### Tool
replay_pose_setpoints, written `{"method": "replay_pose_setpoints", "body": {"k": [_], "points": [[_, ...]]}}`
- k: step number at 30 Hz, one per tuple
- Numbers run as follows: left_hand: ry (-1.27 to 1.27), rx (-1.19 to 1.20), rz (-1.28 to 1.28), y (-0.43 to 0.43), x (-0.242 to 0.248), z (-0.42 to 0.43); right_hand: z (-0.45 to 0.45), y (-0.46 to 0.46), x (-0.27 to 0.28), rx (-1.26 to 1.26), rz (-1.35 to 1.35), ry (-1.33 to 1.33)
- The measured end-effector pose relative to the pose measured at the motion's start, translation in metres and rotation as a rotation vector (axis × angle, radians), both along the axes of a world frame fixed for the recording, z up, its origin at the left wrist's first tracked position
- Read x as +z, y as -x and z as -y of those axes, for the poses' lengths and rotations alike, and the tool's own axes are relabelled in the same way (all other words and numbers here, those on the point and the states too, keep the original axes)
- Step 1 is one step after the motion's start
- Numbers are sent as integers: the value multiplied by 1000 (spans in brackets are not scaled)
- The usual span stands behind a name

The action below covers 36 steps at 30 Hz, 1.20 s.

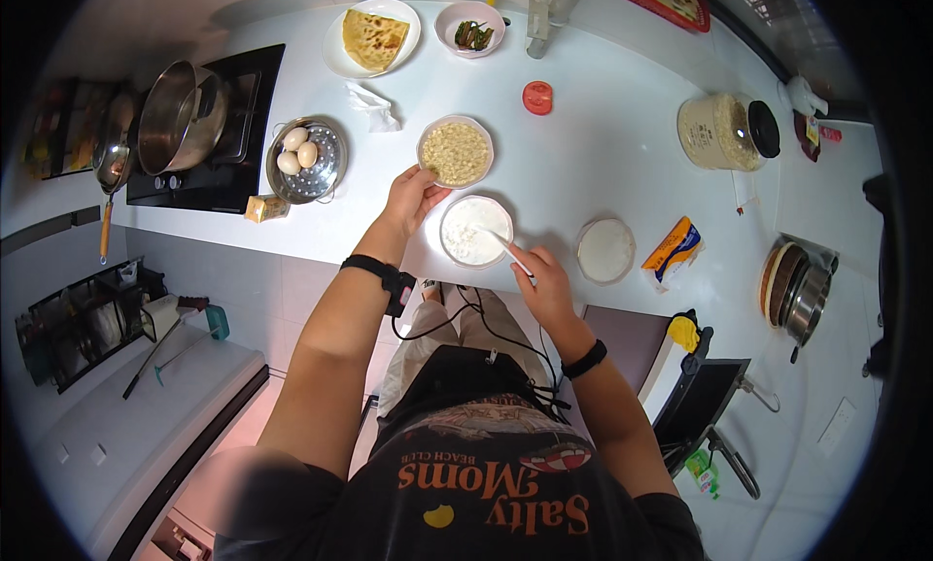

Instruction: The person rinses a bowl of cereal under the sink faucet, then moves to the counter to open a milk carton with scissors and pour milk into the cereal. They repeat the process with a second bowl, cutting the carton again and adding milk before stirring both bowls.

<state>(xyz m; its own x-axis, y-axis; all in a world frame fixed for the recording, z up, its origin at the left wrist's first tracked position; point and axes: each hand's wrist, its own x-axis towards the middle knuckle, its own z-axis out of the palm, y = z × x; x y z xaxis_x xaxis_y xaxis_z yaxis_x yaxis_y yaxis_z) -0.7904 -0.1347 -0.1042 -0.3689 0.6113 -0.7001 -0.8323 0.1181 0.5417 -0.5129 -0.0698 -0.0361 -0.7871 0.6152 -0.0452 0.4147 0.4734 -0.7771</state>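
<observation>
My right hand (pixel 541 278) grips a white spoon (pixel 503 242), its tip dipped in a bowl of white liquid (pixel 475 229) with pale flakes in it, near the counter's front edge. Just behind stands a bowl of oat flakes (pixel 457 153); the fingers and thumb of my left hand (pixel 417 197) hold its near left rim. To the right sits a round dish with a whitish surface (pixel 606 250). Beside it lies an orange and blue packet (pixel 672 249). A halved tomato (pixel 538 97) rests farther back on the counter.
At left, a steel strainer (pixel 328 157) holds several eggs (pixel 294 151), near a small yellowish package (pixel 266 208). A large pot (pixel 181 118) stands by the black cooktop (pixel 251 116). Flatbread (pixel 373 40) on a plate and a pink bowl (pixel 470 14) are behind; a lidded jar (pixel 718 132) is right.
</observation>
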Motion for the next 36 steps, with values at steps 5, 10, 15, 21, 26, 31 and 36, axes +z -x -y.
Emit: {"method": "replay_pose_setpoints", "body": {"k": [5, 10, 15, 21, 26, 31, 36], "points": [[37, 43, -24, -8, -3, -4, -7, -6, -5, 17, -4, 1], [14, 66, -60, -3, 2, -3, -5, -5, -9, 4, -18, 18], [-56, 110, -70, 24, 31, 20, 16, 22, 9, -4, -65, 35], [-165, 126, -67, 57, 73, 64, 50, 42, 45, 130, -59, -129], [-260, 153, -43, 39, 85, 87, 67, 15, 52, 154, -109, -358], [-230, 115, -62, 26, 92, 83, 56, 1, 54, 115, -83, -388], [-207, 86, -50, 34, 104, 84, 43, 13, 52, -1, -13, -233]]}}
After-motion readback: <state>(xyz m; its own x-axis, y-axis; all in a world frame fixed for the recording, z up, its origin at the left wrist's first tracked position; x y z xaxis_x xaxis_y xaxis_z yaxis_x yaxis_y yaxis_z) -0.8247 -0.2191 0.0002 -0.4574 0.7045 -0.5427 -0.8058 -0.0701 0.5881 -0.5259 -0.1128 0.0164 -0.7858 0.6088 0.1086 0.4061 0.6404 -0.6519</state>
